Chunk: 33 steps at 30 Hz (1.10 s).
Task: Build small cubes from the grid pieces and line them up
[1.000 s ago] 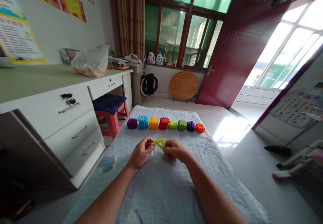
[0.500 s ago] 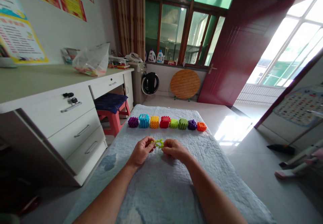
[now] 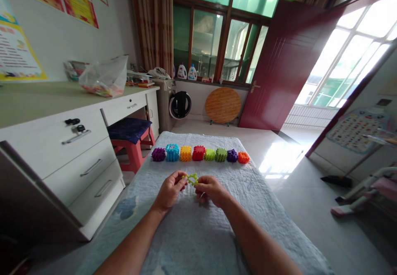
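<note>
Holding one loose lime piece [image 3: 192,178]

Seemingly done with lining up eight blocks [image 3: 198,153] on the far part of the cloth [image 3: 198,242]; seemingly remaining: the lime piece, not yet joined to any. Pinched at its left end by the left hand [image 3: 170,189], at its right by the right hand [image 3: 211,189], nearer than the row. Thin, knobby-edged, open in the middle; ends partly hidden.

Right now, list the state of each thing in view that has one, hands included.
Left hand: closed, pinching the left end of the green piece
Right hand: closed, pinching its right end
Green piece: held between both hands
Eight coloured blocks: lined up in a row on the cloth
Red door: open
White drawers: shut
Round wooden tabletop: standing on edge
Plastic bag: resting on the desk
</note>
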Tool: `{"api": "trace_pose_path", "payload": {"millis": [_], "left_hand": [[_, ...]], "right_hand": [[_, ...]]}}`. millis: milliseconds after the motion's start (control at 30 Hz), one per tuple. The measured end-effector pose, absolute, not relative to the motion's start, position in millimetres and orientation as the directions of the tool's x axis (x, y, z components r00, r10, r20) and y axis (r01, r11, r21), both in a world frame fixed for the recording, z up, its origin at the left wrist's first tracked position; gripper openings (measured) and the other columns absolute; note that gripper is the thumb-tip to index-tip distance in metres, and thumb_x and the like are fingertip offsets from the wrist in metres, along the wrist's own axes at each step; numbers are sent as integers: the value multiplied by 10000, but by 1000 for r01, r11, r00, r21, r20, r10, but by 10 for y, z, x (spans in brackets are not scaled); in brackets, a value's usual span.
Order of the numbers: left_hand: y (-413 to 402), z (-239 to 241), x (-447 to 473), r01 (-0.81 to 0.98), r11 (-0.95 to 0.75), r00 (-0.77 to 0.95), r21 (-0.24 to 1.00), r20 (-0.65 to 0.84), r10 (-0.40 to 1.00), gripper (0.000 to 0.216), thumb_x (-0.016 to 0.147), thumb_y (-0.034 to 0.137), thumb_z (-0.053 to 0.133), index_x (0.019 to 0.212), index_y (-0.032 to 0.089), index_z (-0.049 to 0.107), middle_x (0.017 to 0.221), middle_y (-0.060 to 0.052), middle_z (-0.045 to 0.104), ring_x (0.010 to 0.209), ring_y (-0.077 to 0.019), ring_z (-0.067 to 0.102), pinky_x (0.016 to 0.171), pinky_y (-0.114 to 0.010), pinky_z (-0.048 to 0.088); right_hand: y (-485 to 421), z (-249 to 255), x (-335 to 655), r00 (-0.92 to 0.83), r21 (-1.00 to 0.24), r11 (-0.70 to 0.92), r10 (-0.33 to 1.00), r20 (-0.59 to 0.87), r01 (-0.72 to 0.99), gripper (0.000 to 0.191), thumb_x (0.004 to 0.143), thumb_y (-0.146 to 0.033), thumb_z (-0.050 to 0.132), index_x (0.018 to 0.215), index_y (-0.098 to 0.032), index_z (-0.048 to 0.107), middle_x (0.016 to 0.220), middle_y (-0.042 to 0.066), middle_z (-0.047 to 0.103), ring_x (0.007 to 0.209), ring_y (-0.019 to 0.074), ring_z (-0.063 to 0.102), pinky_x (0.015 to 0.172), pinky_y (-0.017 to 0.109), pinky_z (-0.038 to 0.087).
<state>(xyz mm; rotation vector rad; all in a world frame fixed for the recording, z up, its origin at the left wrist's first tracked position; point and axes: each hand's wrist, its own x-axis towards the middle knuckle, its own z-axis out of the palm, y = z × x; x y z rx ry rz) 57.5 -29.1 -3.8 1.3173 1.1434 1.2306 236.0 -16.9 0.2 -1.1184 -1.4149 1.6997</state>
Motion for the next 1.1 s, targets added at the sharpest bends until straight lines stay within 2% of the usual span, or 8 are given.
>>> {"api": "trace_pose_path", "payload": {"millis": [67,167,267,367,600,733,1100], "left_hand": [[-286,-27,585,-4,-93,44,996,93,995,403,748,458,604,1021,168,538,719,1,618,676,-147,592,629,-260,448],[-283,-16,581,8,-84,46,996,83,995,435,767,449,582,1088,169,497,724,4,613,668,-142,585,635,-263,446],[-286,-14,564,40,-85,60,996,82,995,421,774,442,572,1086,168,501,734,2,612,664,-137,572,652,-264,441],[-291,-20,547,56,-103,66,993,99,993,411,772,420,579,1090,171,506,743,8,607,675,-133,558,678,-263,437],[-299,-28,530,66,-117,99,991,110,989,379,778,375,587,1087,169,510,745,18,588,667,-119,522,664,-249,416],[-316,-11,535,67,-124,113,990,116,987,368,776,371,591,1078,173,525,741,20,579,670,-121,521,662,-249,409],[-299,-38,527,47,-126,121,991,119,985,364,776,356,600,1085,176,535,770,11,577,707,-124,524,678,-242,418]], "right_hand": [[-119,21,2406,-380,-967,-244,903,-201,-70,313,609,-394,714,702,-148,544,617,-12,584,497,99,571,385,170,397],[42,59,2451,-212,-919,-262,956,-205,-295,292,616,-346,717,752,-160,538,644,-13,589,514,98,579,396,170,406],[269,87,2435,7,-811,-258,952,-308,-525,218,665,-269,686,755,-179,509,608,-23,571,485,88,562,401,168,412],[487,91,2376,124,-733,-247,903,-411,-633,150,741,-229,626,750,-190,482,559,-22,558,454,83,541,407,172,432],[769,89,2264,181,-688,-241,858,-480,-685,100,830,-172,534,748,-175,477,521,-16,566,437,82,549,436,172,479],[812,99,2227,191,-681,-248,844,-501,-690,120,843,-159,550,741,-161,487,529,-1,575,446,87,563,457,168,500],[824,-1,2284,156,-706,-247,877,-454,-664,68,842,-84,492,823,-142,522,598,27,610,539,141,637,495,223,559]]}}
